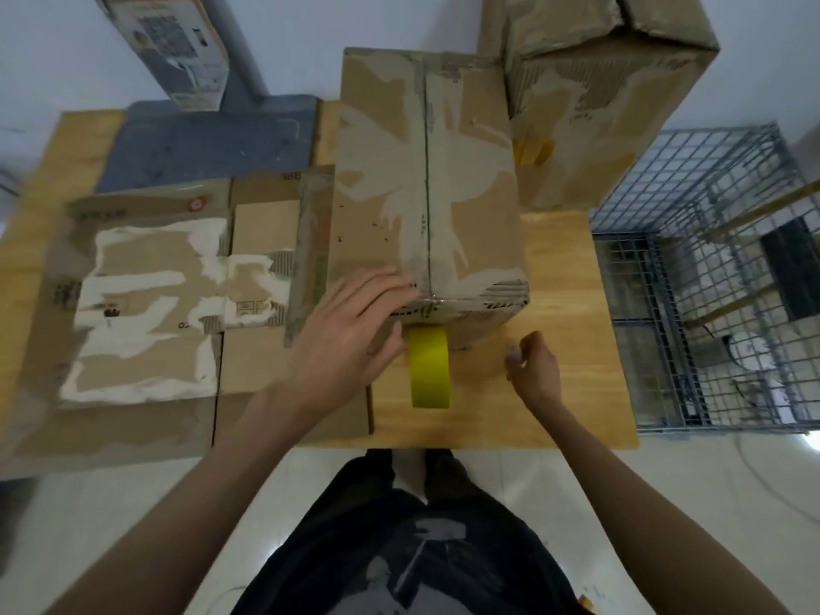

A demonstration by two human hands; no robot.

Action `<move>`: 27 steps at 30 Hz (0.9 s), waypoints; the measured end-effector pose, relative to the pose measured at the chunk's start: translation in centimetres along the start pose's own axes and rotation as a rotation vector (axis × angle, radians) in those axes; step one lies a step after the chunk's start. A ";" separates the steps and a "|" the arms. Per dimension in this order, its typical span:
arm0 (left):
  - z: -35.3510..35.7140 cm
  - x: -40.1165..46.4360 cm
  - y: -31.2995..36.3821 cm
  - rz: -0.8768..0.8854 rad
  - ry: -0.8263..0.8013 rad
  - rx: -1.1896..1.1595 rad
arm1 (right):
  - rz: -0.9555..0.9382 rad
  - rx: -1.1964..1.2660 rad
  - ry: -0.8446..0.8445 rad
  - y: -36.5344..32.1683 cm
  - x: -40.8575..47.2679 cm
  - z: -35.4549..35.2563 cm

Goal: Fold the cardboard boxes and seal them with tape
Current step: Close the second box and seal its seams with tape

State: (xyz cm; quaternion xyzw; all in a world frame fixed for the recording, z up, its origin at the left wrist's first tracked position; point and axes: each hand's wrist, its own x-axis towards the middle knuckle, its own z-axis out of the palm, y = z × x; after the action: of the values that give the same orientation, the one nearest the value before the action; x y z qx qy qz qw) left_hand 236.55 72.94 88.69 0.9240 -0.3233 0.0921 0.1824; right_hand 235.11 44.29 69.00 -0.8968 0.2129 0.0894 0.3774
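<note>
A folded cardboard box [466,179] stands on the wooden table [563,348], its top flaps closed with a seam running down the middle. My left hand [350,335] rests flat on the box's near left corner, fingers straight on top and thumb against the front face. A roll of yellow tape [429,368] stands on edge just below the box's front, right of my left thumb. My right hand [530,364] hovers over the table to the right of the roll, fingers loosely curled, holding nothing that I can see.
Flattened cardboard boxes [146,304] with torn white patches cover the table's left half. A second large box [594,95] stands behind at the right. A wire cage [719,281] sits beside the table's right edge. A printed carton [177,46] leans at the back left.
</note>
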 end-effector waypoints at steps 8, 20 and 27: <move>5.2 -3.7 6.8 -1.144 0.036 -0.912 | -0.284 0.602 0.044 -6.9 -9.9 -7.2; 5.7 -3.8 7.6 -1.161 0.064 -1.248 | -0.790 0.130 -0.005 -13.6 -8.7 -6.7; 5.2 -3.9 8.0 -1.130 0.106 -1.244 | -0.863 0.015 0.000 -14.3 -8.1 -6.1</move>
State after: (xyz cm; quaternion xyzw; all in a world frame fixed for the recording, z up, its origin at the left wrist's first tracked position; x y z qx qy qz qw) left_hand 228.79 67.25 84.99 0.6725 0.2052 -0.1648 0.6918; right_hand 234.35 51.42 85.02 -0.9009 -0.1810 -0.0782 0.3866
